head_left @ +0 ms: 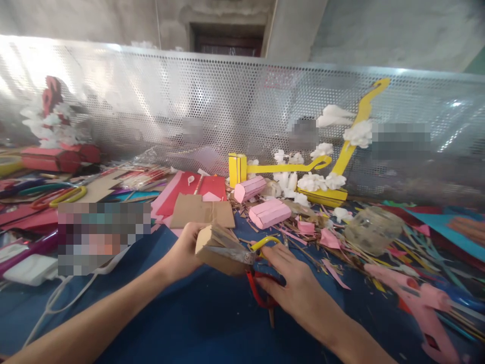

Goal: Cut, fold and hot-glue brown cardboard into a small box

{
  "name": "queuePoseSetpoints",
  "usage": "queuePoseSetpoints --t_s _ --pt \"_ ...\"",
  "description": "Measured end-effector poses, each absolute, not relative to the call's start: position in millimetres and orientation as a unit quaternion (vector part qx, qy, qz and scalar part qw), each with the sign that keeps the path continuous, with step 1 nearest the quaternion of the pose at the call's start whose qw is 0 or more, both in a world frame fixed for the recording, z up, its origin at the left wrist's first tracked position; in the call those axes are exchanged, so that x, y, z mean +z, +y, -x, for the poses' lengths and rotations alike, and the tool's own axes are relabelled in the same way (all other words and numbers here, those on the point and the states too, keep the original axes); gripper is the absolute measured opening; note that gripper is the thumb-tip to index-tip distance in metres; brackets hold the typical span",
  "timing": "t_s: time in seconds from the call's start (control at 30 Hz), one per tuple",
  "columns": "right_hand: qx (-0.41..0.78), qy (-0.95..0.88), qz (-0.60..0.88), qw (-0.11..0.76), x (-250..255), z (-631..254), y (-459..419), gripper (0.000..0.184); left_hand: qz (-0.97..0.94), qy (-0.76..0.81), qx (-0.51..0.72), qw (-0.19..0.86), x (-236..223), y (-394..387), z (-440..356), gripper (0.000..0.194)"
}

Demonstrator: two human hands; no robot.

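My left hand [188, 248] is closed around the far left side of a small folded cardboard piece [219, 259], held above the blue tabletop. In my right hand [290, 270] is a pair of scissors [258, 289] with yellow and red handles, my fingers in the loops. The scissor blades lie along the cardboard's near face, pointing left; whether they are cutting cannot be made out. Behind my left hand a flat cardboard sheet [202, 211] rests on red paper [174, 196]. A thin brown strip [271, 317] hangs below the scissors.
Pink paper prisms [270, 213] and paper scraps lie beyond my hands. Yellow card shapes [316, 164] with white tufts stand near the perforated metal panel [159, 106]. A pink glue gun [420, 303] is at right, a white charger with cable [32, 268] at left. Another person's hand [470, 227] shows far right.
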State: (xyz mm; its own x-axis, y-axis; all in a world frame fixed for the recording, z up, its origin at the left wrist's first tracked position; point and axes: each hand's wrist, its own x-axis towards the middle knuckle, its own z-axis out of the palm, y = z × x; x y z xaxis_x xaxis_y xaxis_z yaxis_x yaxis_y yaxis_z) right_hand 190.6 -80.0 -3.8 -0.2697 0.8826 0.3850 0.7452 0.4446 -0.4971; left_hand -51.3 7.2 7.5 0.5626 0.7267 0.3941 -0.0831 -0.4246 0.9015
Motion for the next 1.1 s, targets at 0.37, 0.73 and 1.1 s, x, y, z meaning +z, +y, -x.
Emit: queuePoseSetpoints --t_s 0.37,0.73,1.1 --pt "0.137 -0.795 0.509 0.301 -2.3 -195.1 -81.9 0.020 -0.722 0.208 0.422 0.507 2.3 12.4 52.6 0.026" --pt "0.136 -0.764 0.556 0.297 -8.7 -186.9 -81.7 0.048 -0.738 0.221 0.399 0.497 4.1 6.7 48.2 0.022" --pt "0.135 -0.806 0.487 0.308 -1.5 -186.9 -82.9 0.034 -0.736 0.188 0.378 0.529 0.8 6.4 47.2 0.022"
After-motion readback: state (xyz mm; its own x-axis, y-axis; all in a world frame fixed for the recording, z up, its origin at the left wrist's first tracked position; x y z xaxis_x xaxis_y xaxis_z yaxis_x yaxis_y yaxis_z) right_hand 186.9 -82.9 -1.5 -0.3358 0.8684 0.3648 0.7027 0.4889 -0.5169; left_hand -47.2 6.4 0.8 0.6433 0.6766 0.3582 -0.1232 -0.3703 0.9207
